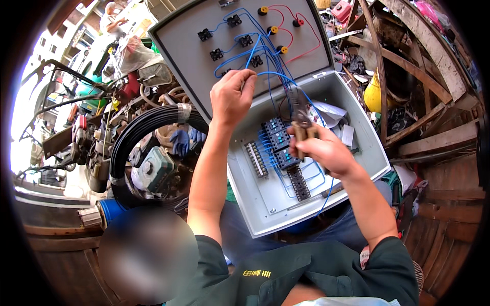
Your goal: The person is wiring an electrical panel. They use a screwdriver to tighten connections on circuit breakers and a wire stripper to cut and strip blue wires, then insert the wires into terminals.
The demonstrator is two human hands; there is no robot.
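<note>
A grey electrical enclosure [365, 125] lies open across my lap, its lid [186, 48] tipped back at the far side. My left hand [233, 97] is closed in a pinch on a blue wire [278, 74] in front of the lid. Over the box, my right hand [326, 150] grips pliers [301, 120] by their brownish handles, jaws pointing away beside the wire. I cannot tell whether the jaws touch it. Inside sit black contactors [278, 135], a terminal strip [256, 159] and a dark socket base [298, 184]. Blue and red wires link black switch blocks [233, 20] and yellow-ringed round parts [273, 30] on the lid.
A large coil of black cable [118, 163] stands left of the box, with blue gloves [181, 142] and a greenish machine part [155, 171] within its ring. Wooden frames [413, 66] and a yellow object [375, 93] are at right. Another person [108, 20] is far off at upper left.
</note>
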